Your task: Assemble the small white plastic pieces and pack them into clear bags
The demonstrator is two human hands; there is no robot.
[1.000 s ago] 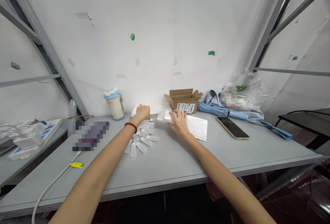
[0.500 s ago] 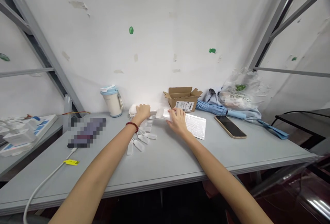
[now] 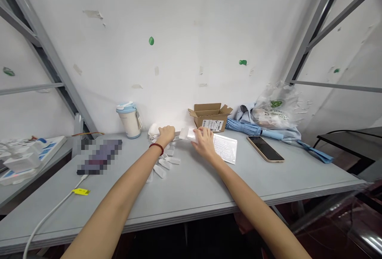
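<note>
My left hand (image 3: pixel 167 135) is a closed fist at the back of the grey table (image 3: pixel 191 189), with a red bead bracelet on the wrist. What its fingers hold is hidden; a thin edge shows on its right side. Around and below it lie several small white translucent tags (image 3: pixel 159 170), fanned out, beside a white bundle (image 3: pixel 153 130). My right hand (image 3: pixel 204 141) closes over a whitish translucent plastic piece (image 3: pixel 187 133), whose free end points toward my left hand. Under and right of that hand lies a flat silvery-white bubble bag (image 3: pixel 226 148).
Behind stands an open cardboard box (image 3: pixel 212 125). A tumbler (image 3: pixel 129 121) is at back left, near a blurred dark object (image 3: pixel 101 156) with a white cable (image 3: pixel 53 210). Rightward lie a phone (image 3: pixel 265 149), a blue folded umbrella (image 3: pixel 244 126) and a plastic bag (image 3: pixel 276 108).
The whole view has shifted slightly, with the table scene a little lower. My left hand has edged slightly right toward the plastic piece; my right hand keeps its grip.
</note>
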